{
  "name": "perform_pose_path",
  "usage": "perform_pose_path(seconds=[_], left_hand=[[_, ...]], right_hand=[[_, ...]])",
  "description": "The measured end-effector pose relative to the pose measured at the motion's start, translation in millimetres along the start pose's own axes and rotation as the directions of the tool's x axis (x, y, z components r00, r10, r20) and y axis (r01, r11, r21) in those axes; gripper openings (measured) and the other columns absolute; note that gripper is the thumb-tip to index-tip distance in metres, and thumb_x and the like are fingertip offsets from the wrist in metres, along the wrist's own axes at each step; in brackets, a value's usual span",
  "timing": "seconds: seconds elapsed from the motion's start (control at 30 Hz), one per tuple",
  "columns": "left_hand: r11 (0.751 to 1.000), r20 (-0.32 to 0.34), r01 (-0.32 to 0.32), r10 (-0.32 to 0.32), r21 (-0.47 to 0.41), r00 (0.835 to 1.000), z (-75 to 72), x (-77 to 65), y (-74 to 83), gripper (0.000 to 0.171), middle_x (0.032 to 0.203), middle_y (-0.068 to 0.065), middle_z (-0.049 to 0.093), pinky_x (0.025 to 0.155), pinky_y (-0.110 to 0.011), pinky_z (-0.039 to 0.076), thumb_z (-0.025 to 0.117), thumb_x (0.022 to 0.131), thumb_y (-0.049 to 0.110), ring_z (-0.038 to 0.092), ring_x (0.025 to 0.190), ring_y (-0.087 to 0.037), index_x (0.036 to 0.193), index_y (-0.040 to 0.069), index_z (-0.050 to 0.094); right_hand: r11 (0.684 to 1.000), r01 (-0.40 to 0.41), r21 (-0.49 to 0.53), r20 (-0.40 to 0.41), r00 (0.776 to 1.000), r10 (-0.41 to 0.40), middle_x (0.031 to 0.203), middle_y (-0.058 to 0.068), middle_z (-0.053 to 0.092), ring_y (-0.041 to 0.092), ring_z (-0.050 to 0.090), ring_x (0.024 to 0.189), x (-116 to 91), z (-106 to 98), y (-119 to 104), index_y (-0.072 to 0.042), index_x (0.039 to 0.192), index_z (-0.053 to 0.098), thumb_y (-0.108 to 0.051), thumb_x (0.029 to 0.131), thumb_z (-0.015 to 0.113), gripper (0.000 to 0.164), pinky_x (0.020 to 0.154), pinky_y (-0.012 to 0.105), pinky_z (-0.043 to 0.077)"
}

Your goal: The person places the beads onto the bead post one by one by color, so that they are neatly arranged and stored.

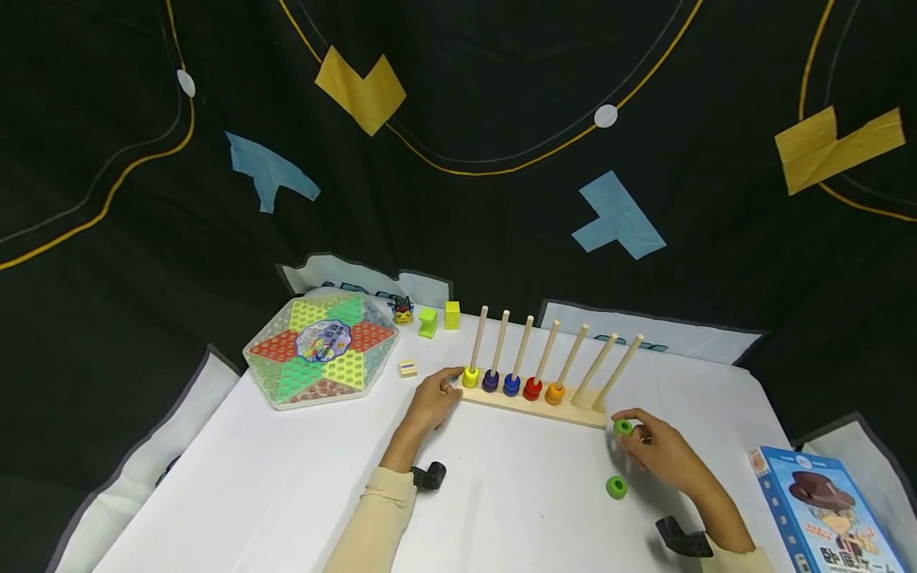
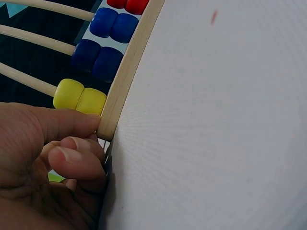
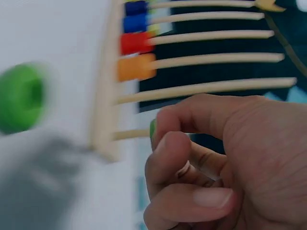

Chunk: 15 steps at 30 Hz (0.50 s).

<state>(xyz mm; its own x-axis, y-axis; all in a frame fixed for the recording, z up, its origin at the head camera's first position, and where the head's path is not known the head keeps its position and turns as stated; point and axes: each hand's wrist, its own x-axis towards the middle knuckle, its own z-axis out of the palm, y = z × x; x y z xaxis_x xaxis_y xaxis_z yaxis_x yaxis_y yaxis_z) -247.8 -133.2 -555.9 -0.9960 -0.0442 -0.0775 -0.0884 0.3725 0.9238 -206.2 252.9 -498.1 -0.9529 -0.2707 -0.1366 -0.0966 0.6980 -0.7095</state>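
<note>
A wooden peg rack [image 1: 530, 408] with several upright pegs stands on the white table. Pairs of yellow [image 2: 79, 97], purple, blue, red [image 1: 532, 389] and orange beads [image 1: 555, 393] sit low on its pegs; the two rightmost pegs are bare. My left hand [image 1: 432, 400] grips the rack's left end beside the yellow beads, its fingers curled. Just off the rack's right end, my right hand [image 1: 662, 454] pinches a green bead [image 1: 623, 427], mostly hidden by the fingers in the right wrist view. Below that hand, another green bead [image 1: 616, 487] lies on the table.
Left of the rack is a hexagonal Chinese checkers board [image 1: 322, 350]. Behind it stand a small figurine [image 1: 403, 310], a green block [image 1: 427, 323] and a yellow block [image 1: 452, 315]. A small striped block [image 1: 407, 368] lies nearby. The blue game box [image 1: 824, 509] sits at right.
</note>
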Motion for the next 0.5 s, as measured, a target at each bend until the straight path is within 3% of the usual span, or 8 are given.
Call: perform_pose_path(seconds=[0.13, 0.33, 0.5], left_hand=[[1.000, -0.010, -0.013, 0.013, 0.004, 1.000, -0.8, 0.7, -0.2, 0.044, 0.076, -0.003, 0.047, 0.033, -0.021, 0.034, 0.062, 0.090, 0.007, 0.037, 0.039, -0.009, 0.133, 0.015, 0.058], [1.000, -0.007, -0.013, 0.013, -0.007, 1.000, -1.2, 0.3, -0.5, 0.043, 0.076, -0.003, 0.047, 0.033, -0.021, 0.035, 0.062, 0.090, 0.007, 0.037, 0.039, -0.008, 0.133, 0.015, 0.058], [1.000, 0.000, -0.018, 0.018, -0.008, 1.000, 1.2, 0.1, -1.9, 0.043, 0.076, -0.003, 0.047, 0.033, -0.021, 0.034, 0.062, 0.090, 0.007, 0.036, 0.039, -0.008, 0.132, 0.015, 0.058]], right_hand=[[0.996, 0.086, -0.028, -0.074, 0.993, -0.088, 0.071, 0.008, 0.057, 0.017, 0.051, 0.053, -1.6, -26.7, -39.5, -0.009, 0.129, 0.052, -0.022, 0.095, 0.060, 0.037, 0.044, 0.028, 0.043], [0.974, 0.224, -0.026, -0.172, 0.959, -0.225, 0.071, 0.013, 0.056, 0.020, 0.051, 0.052, 2.0, -63.4, -91.4, -0.013, 0.129, 0.052, -0.029, 0.097, 0.056, 0.036, 0.042, 0.028, 0.042], [0.972, 0.226, -0.060, -0.196, 0.953, -0.233, 0.073, 0.010, 0.058, 0.020, 0.052, 0.053, 15.6, -73.6, -113.7, -0.013, 0.128, 0.053, -0.031, 0.097, 0.056, 0.036, 0.044, 0.027, 0.044]])
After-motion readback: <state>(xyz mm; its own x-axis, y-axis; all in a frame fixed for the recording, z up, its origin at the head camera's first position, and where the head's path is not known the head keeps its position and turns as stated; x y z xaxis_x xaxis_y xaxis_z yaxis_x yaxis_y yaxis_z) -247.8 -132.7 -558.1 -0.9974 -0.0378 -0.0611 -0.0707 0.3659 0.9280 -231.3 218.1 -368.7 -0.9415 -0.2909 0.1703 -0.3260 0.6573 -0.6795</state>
